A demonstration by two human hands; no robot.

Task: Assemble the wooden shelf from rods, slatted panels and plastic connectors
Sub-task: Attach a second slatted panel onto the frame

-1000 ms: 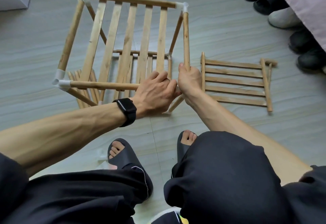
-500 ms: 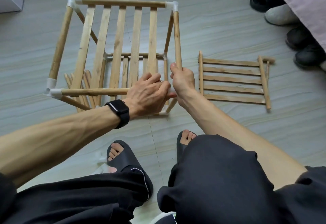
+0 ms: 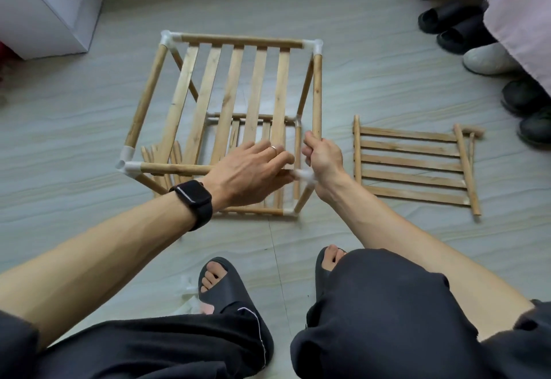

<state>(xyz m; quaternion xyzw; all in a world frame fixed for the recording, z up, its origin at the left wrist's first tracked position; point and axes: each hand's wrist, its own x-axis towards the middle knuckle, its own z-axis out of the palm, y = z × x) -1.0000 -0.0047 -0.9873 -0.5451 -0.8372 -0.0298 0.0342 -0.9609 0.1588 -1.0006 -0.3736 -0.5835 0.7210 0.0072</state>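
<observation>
While the right hand's [image 3: 323, 158] fingers [image 3: 310, 147] are clenched round the lower end of the right side rod [image 3: 317, 92], the left hand's [image 3: 250, 172] fingers [image 3: 277, 158] lie near straight over the end of the front rod [image 3: 176, 169]. They look to be pressing on it, not wrapping; the thumb is hidden. Between the two hands sits the near-right plastic connector [image 3: 304, 175], blurred, so I can't tell how far either rod is seated. Looks like the step is closing that corner. The shelf frame stands on the floor [image 3: 357, 86] just ahead of the person's feet, with the top slatted panel [image 3: 232, 86] running between the front rod and the far rod [image 3: 241, 41]. A second slatted panel [image 3: 411, 164] lies flat on the floor to the right, apart from the frame. Handling guess: light, rods stiff along their length, joints probably friction fit only, so the frame will likely rack if pushed mid-span. Best hold is on a rod right next to its connector, pushing along the rod's axis. Slats look thin and could split; don't lever on them. Smooth plastic may slip.
</observation>
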